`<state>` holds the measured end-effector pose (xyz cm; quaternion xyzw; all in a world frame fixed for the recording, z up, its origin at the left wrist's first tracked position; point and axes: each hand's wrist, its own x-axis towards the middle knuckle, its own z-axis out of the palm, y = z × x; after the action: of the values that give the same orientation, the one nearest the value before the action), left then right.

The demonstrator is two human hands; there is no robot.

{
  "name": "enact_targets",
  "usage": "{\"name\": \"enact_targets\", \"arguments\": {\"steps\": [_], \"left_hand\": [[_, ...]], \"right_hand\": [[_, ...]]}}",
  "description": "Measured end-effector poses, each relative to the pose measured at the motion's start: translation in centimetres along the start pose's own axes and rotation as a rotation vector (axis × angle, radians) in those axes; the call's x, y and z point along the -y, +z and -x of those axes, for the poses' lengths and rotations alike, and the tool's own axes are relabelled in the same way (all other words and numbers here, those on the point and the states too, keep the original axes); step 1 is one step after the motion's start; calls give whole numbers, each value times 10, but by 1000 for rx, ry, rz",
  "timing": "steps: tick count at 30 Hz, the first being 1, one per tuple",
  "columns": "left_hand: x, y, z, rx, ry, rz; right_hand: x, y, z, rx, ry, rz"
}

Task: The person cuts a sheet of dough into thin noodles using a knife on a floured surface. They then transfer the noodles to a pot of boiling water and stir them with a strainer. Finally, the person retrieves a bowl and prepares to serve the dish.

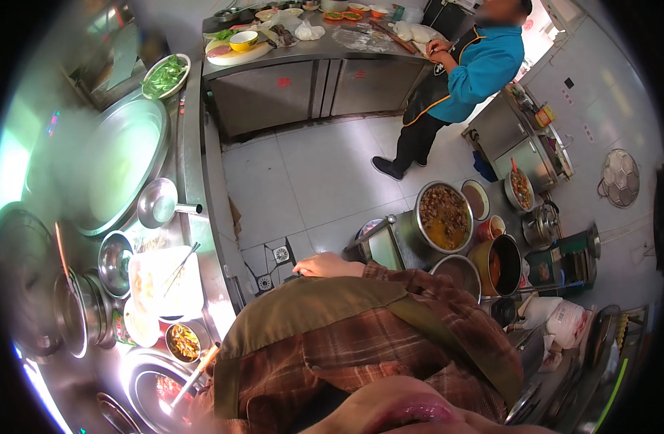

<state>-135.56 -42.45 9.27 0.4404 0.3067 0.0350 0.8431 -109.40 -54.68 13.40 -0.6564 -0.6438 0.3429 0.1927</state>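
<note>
My right hand (326, 265) is held in front of my waist, partly hidden behind the olive apron (315, 301). Nothing shows in it, but its fingers are too covered to judge. My left hand is out of view. By my left side, a ladle with a wooden handle (206, 358) leans in a metal pot (139, 374) of red food. Near it stand a small metal pot of chopped chillies (183, 343) and a white tray (142, 271) with chopsticks (180, 268) across it. A metal ladle (158, 203) rests beside a large steaming wok (161, 130).
A person in a blue top (489, 70) stands at the far steel counter (266, 92), near a rolling pin (391, 37) and dough (418, 32). Right of me are a large basin of meat stew (444, 217) and a deep pot (497, 266). Greens fill a basket (166, 76).
</note>
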Motion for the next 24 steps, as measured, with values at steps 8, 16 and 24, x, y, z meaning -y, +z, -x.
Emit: {"name": "enact_targets", "arguments": {"steps": [8, 16, 24], "left_hand": [[28, -70, 36, -135, 91, -325], [43, -29, 29, -121, -78, 441], [73, -17, -17, -205, -20, 92]], "right_hand": [[7, 9, 2, 41, -33, -50], [5, 14, 9, -5, -83, -22], [-15, 14, 24, -50, -85, 0]]}}
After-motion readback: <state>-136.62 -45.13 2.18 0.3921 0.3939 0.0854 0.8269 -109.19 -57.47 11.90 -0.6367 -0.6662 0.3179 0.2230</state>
